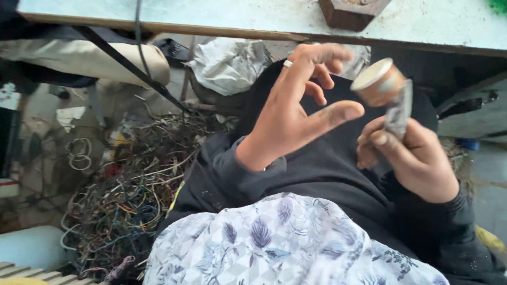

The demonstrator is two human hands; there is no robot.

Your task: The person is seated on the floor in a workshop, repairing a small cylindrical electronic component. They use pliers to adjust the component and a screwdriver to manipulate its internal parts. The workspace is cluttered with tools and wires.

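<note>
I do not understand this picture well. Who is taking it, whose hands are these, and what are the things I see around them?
There is no machine here. A person wears a camera on the head, and it looks down at their own two bare hands and their lap.

The right hand holds a small round brownish container with a pale top, together with a thin silvery strip pressed against it. The left hand is open with its fingers spread, holding nothing; a ring shows on one finger. Both arms are in dark sleeves. A cloth with a leaf print lies across the lap.

On the floor to the left lies a big tangled heap of coloured wires. At the top runs the edge of a pale workbench with a dark wooden block on it. Below it sits crumpled grey material.
</note>
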